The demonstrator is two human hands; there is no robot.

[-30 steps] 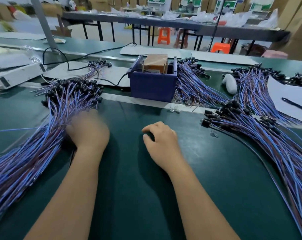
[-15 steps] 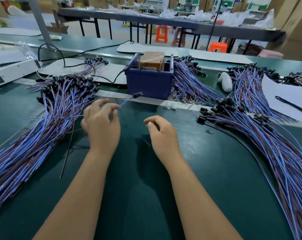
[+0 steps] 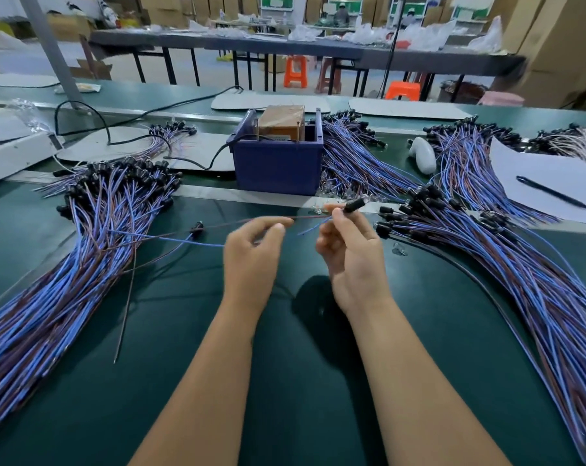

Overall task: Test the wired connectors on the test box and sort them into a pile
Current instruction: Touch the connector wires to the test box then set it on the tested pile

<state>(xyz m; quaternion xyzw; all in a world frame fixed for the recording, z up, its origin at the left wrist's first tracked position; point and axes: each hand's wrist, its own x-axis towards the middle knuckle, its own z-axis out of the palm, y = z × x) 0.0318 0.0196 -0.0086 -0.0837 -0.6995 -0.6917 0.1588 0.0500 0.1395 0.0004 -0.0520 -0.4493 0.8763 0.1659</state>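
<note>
Head view: we see both hands raised above the green mat.
Right hand (image 3: 350, 260): we pinch a black cylindrical plastic connector (image 3: 354, 205).
Left hand (image 3: 251, 253): we pinch its thin red-and-blue wires (image 3: 305, 217).
Test box (image 3: 278, 163): blue plastic, just beyond both hands.

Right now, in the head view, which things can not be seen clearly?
- Test box: only its top shows; the blue bin wall hides the rest.
- Left pile and right pile: wire ends cut off by the frame edges.
- Right hand: seen from the back, so its grip on the connector is mostly hidden.
- Far tables: blurred.
</note>
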